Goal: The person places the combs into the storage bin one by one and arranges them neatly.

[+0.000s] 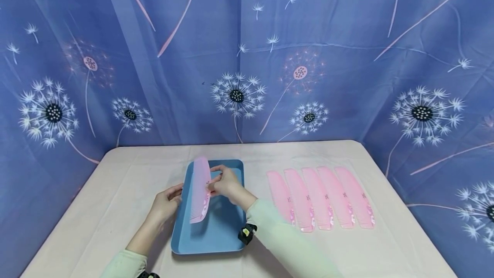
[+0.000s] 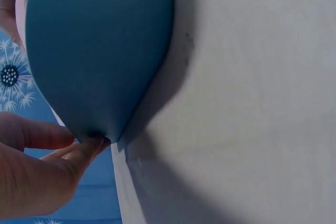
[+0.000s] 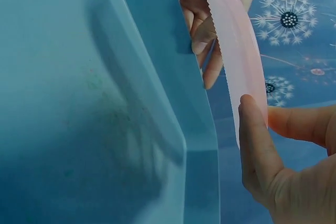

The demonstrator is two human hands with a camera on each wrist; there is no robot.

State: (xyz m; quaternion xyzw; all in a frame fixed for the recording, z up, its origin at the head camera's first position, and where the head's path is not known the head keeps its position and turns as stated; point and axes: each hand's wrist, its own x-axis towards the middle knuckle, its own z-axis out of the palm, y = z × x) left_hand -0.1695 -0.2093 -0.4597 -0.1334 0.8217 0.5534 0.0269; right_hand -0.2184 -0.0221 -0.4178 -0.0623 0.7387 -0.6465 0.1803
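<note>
Above the left part of a blue tray (image 1: 227,243), a pink comb (image 1: 200,192) is held by my right hand (image 1: 228,185). Thumb and fingers pinch the comb by its smooth back, as the right wrist view shows, and its teeth face left. The comb (image 3: 239,51) is tilted and apart from the tray floor, where a shadow falls. My left hand (image 1: 165,204) grips the tray's left edge; in the left wrist view its fingertips (image 2: 89,148) touch the tray's outer wall (image 2: 100,51).
Several more pink combs (image 1: 324,198) lie side by side on the white-covered table (image 1: 135,170), right of the tray. A blue curtain (image 1: 239,55) with dandelion prints hangs behind and at both sides of the table.
</note>
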